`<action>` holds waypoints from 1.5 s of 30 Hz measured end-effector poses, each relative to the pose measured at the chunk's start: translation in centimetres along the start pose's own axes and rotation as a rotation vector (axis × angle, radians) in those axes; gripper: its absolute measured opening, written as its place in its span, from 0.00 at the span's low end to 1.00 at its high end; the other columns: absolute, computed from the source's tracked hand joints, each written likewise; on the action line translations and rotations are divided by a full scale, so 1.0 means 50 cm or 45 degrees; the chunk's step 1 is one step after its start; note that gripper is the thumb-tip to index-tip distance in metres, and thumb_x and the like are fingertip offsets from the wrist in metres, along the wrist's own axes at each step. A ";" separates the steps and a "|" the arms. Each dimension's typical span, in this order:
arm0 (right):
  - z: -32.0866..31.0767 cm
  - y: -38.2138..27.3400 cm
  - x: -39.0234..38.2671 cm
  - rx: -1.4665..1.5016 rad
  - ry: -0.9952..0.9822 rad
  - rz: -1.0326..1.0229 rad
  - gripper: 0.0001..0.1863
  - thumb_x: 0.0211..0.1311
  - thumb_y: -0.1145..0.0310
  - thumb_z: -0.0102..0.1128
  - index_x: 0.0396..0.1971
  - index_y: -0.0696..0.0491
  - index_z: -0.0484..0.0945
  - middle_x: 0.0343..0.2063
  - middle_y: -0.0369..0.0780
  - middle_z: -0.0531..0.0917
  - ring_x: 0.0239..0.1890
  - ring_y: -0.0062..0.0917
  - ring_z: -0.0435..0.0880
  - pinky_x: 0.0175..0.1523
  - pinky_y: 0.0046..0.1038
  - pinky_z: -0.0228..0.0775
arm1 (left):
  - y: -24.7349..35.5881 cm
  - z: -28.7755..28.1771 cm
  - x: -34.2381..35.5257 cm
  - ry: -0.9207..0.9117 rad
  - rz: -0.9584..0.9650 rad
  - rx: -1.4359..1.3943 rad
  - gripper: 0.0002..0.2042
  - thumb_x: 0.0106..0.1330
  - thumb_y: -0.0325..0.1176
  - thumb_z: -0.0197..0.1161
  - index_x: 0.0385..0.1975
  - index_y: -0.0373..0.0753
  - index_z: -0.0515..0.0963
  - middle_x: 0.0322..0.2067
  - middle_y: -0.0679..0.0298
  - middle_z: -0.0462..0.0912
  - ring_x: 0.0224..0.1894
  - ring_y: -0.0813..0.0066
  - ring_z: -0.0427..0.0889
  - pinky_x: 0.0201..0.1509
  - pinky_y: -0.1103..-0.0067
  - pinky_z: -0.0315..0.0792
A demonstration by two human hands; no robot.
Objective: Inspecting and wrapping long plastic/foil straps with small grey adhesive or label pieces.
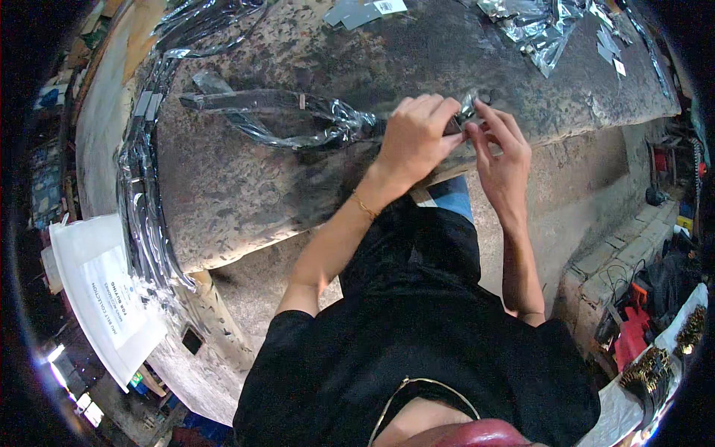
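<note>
A dark belt in a clear plastic sleeve (272, 99) lies in a long loop on the worn table, stretching leftward from my hands. My left hand (417, 138) is closed round the gathered right end of this wrapped belt, its knuckles facing up. Just right of it, my right hand (503, 149) has thumb and fingers bent in toward a small shiny end piece (468, 108), which may be the buckle or crumpled plastic. Its fingertips meet that piece at the edge, and what lies between them is partly hidden.
Wrapped dark belts (140, 186) hang over the table's left side, with another bundle (205, 30) behind. Grey cards (361, 13) and a pile of clear plastic sleeves (532, 30) lie at the back. A white printed sack (97, 298) stands left; belts with gold-coloured buckles (648, 372) lie lower right.
</note>
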State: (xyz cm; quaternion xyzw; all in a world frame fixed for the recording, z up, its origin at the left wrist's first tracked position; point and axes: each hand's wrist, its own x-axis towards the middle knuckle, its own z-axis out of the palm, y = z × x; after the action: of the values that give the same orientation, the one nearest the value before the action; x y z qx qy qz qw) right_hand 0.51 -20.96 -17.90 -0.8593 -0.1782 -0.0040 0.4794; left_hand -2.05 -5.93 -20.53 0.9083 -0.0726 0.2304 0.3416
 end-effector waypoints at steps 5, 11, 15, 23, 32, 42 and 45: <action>0.013 0.029 0.015 0.195 0.150 -0.077 0.06 0.57 0.79 0.60 0.35 0.58 0.77 0.37 0.41 0.76 0.40 0.26 0.80 0.39 0.26 0.77 | 0.005 0.008 0.008 0.106 -0.047 -0.034 0.17 0.44 0.34 0.73 0.33 0.38 0.75 0.30 0.58 0.79 0.34 0.56 0.80 0.37 0.68 0.74; -0.008 0.081 0.060 0.336 0.191 -0.137 0.08 0.59 0.78 0.58 0.38 0.59 0.73 0.36 0.41 0.76 0.39 0.21 0.78 0.39 0.22 0.76 | -0.008 0.009 0.030 0.089 -0.144 -0.089 0.18 0.45 0.35 0.73 0.33 0.37 0.75 0.30 0.57 0.80 0.34 0.56 0.81 0.37 0.69 0.75; -0.030 0.061 0.061 0.641 0.042 0.119 0.12 0.60 0.76 0.59 0.42 0.59 0.72 0.37 0.40 0.78 0.40 0.20 0.78 0.39 0.21 0.75 | -0.005 0.008 0.031 0.122 -0.205 -0.117 0.18 0.45 0.35 0.74 0.33 0.37 0.75 0.30 0.57 0.80 0.34 0.56 0.81 0.37 0.69 0.75; -0.016 0.001 0.130 0.792 0.041 0.108 0.05 0.60 0.75 0.60 0.33 0.61 0.78 0.27 0.35 0.81 0.30 0.16 0.79 0.37 0.20 0.75 | 0.014 -0.021 0.066 0.228 -0.233 -0.292 0.19 0.48 0.37 0.74 0.35 0.37 0.75 0.31 0.57 0.81 0.35 0.60 0.83 0.37 0.73 0.75; -0.090 -0.254 0.344 0.920 0.048 -0.672 0.06 0.65 0.74 0.54 0.33 0.62 0.76 0.27 0.37 0.80 0.29 0.18 0.79 0.36 0.21 0.75 | 0.000 -0.239 0.249 0.069 -0.149 -0.762 0.08 0.61 0.27 0.63 0.36 0.31 0.74 0.30 0.58 0.83 0.29 0.76 0.83 0.33 0.80 0.74; -0.197 -0.699 0.447 1.193 -0.145 -1.072 0.12 0.62 0.66 0.59 0.34 0.60 0.83 0.24 0.36 0.82 0.25 0.15 0.75 0.33 0.19 0.67 | 0.153 -0.586 0.418 0.087 0.257 -0.969 0.10 0.67 0.33 0.53 0.42 0.35 0.65 0.29 0.54 0.81 0.30 0.67 0.84 0.34 0.77 0.76; -0.207 -0.739 0.494 0.767 -0.067 -1.314 0.15 0.57 0.70 0.64 0.42 0.61 0.77 0.31 0.36 0.82 0.32 0.16 0.79 0.40 0.17 0.73 | 0.218 -0.643 0.421 0.228 0.108 -0.958 0.15 0.68 0.42 0.51 0.39 0.34 0.70 0.28 0.56 0.81 0.29 0.68 0.82 0.37 0.74 0.76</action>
State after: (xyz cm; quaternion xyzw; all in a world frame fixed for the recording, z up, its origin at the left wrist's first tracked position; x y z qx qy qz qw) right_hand 13.90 -4.43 22.48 -0.4877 -0.5779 -0.1643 0.6334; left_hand 1.54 7.40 16.97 0.6921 -0.1594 0.2801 0.6459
